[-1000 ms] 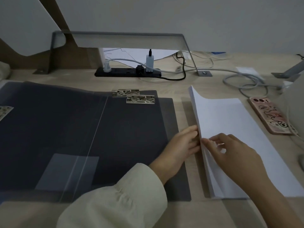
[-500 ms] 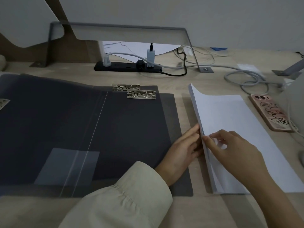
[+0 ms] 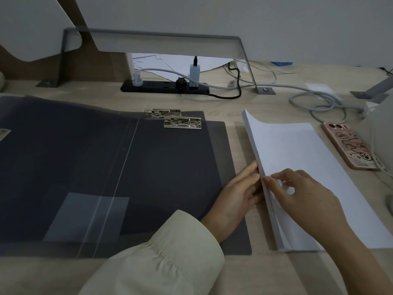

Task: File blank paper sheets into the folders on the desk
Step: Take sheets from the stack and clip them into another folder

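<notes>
Head view shows barely any change: the left hand point(image 3: 236, 194) still presses flat against the paper point(image 3: 297, 150) stack's edge on the worktop point(image 3: 261, 271) beside the open folder point(image 3: 170, 177), the right hand point(image 3: 302, 199) still pinching top sheets, so none is filed.

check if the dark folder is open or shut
Open: the folder lies flat with its clear cover spread leftward, baring the metal clip at its top.
</notes>
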Action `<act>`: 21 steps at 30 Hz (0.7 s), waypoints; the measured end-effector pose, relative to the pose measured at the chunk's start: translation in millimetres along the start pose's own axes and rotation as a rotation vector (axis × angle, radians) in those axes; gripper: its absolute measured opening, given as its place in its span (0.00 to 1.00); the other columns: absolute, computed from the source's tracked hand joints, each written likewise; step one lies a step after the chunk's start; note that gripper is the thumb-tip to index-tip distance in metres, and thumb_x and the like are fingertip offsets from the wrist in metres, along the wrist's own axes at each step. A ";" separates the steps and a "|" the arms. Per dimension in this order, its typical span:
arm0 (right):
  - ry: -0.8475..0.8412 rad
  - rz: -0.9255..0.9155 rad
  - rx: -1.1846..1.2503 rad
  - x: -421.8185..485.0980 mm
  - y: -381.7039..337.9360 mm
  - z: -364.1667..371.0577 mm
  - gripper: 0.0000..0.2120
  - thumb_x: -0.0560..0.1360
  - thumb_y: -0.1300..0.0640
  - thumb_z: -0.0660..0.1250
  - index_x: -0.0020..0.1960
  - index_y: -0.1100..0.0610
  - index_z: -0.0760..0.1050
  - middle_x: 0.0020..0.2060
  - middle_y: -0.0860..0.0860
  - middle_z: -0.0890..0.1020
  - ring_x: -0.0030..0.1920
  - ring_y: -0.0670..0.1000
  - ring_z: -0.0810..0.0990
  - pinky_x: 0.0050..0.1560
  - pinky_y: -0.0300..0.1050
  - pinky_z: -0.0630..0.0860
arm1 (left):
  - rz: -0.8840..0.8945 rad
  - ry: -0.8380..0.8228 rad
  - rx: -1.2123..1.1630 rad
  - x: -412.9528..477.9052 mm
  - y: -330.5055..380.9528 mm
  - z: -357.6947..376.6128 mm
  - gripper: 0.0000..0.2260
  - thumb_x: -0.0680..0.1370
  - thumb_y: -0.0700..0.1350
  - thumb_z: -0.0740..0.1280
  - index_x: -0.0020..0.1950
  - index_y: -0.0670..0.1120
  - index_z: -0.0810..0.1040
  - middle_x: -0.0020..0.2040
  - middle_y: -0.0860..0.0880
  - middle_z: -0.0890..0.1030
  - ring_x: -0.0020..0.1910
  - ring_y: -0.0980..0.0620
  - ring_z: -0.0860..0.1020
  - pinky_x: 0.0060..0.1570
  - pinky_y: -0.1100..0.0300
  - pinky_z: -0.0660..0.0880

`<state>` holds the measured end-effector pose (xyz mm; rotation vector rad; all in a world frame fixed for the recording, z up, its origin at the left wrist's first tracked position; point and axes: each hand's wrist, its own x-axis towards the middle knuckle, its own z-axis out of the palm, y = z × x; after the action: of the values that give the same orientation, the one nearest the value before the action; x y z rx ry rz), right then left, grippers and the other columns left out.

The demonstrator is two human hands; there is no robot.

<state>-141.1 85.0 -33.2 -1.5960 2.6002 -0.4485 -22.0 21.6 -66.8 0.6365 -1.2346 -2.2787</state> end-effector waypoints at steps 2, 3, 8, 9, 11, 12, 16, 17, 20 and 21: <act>-0.008 0.008 0.000 0.3 -0.1 -0.3 0.22 0.74 0.37 0.55 0.58 0.49 0.75 0.56 0.48 0.78 0.50 0.50 0.79 0.40 0.40 0.68 | -0.003 0.005 0.004 0.0 -0.2 0.1 0.19 0.82 0.43 0.53 0.74 0.51 0.61 0.69 0.53 0.72 0.65 0.56 0.73 0.61 0.64 0.71; -0.009 0.008 0.001 0.5 -0.2 -0.3 0.22 0.74 0.37 0.55 0.59 0.49 0.75 0.56 0.49 0.78 0.51 0.50 0.79 0.41 0.40 0.68 | -0.003 0.005 0.005 0.4 -0.4 -0.1 0.20 0.82 0.44 0.54 0.75 0.51 0.61 0.70 0.52 0.71 0.67 0.56 0.72 0.63 0.62 0.70; 0.006 0.012 0.005 0.3 -0.7 0.2 0.22 0.74 0.38 0.56 0.58 0.49 0.75 0.56 0.49 0.78 0.50 0.50 0.79 0.41 0.40 0.69 | -0.003 0.008 0.002 0.7 -0.5 -0.7 0.20 0.82 0.43 0.54 0.74 0.51 0.61 0.67 0.54 0.72 0.65 0.57 0.72 0.60 0.65 0.71; 0.007 0.014 0.004 0.4 -0.8 0.4 0.21 0.74 0.38 0.56 0.58 0.50 0.75 0.56 0.49 0.78 0.50 0.50 0.79 0.41 0.40 0.69 | -0.004 0.009 0.001 0.6 -0.2 -0.6 0.20 0.82 0.43 0.54 0.74 0.51 0.61 0.67 0.54 0.73 0.65 0.57 0.72 0.59 0.66 0.72; 0.008 0.015 -0.001 0.8 -0.6 0.6 0.22 0.74 0.37 0.56 0.58 0.50 0.75 0.57 0.49 0.78 0.51 0.50 0.79 0.42 0.40 0.69 | -0.003 0.008 0.004 0.6 0.1 0.1 0.20 0.82 0.43 0.54 0.74 0.51 0.61 0.65 0.55 0.74 0.63 0.58 0.73 0.59 0.66 0.72; 0.007 0.016 -0.002 1.0 -0.4 1.0 0.22 0.73 0.37 0.56 0.58 0.50 0.75 0.57 0.49 0.78 0.51 0.50 0.79 0.42 0.40 0.69 | -0.004 0.009 0.001 0.6 0.0 0.4 0.19 0.82 0.43 0.54 0.74 0.51 0.62 0.62 0.57 0.76 0.62 0.59 0.74 0.59 0.66 0.72; 0.011 0.018 -0.009 2.0 -0.3 2.2 0.23 0.73 0.37 0.57 0.59 0.50 0.75 0.57 0.50 0.79 0.51 0.51 0.79 0.41 0.40 0.70 | -0.015 0.025 -0.014 0.7 0.7 0.4 0.19 0.82 0.43 0.54 0.74 0.51 0.63 0.60 0.58 0.77 0.60 0.60 0.75 0.59 0.66 0.72; 0.013 0.016 -0.007 2.2 -0.1 2.7 0.23 0.73 0.37 0.57 0.59 0.51 0.75 0.57 0.50 0.79 0.51 0.51 0.79 0.42 0.40 0.70 | -0.018 0.025 -0.015 0.3 0.9 0.4 0.19 0.82 0.43 0.54 0.74 0.51 0.63 0.61 0.58 0.77 0.61 0.59 0.75 0.59 0.66 0.72; 0.012 0.014 -0.008 1.7 -0.6 2.0 0.23 0.73 0.37 0.57 0.59 0.51 0.75 0.57 0.50 0.79 0.51 0.51 0.79 0.43 0.41 0.71 | -0.019 0.037 -0.025 0.1 0.3 0.6 0.19 0.82 0.44 0.54 0.74 0.51 0.62 0.64 0.55 0.75 0.63 0.57 0.74 0.61 0.64 0.71; 0.013 0.014 -0.007 1.7 -0.9 2.1 0.23 0.73 0.37 0.57 0.59 0.51 0.75 0.57 0.50 0.78 0.51 0.51 0.79 0.43 0.40 0.70 | -0.020 0.043 -0.029 0.2 0.2 0.6 0.19 0.82 0.44 0.54 0.74 0.51 0.62 0.66 0.54 0.74 0.65 0.56 0.73 0.62 0.63 0.71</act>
<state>-140.6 82.7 -34.8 -1.5815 2.6232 -0.4503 -22.6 21.8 -66.4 0.6864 -1.1780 -2.2827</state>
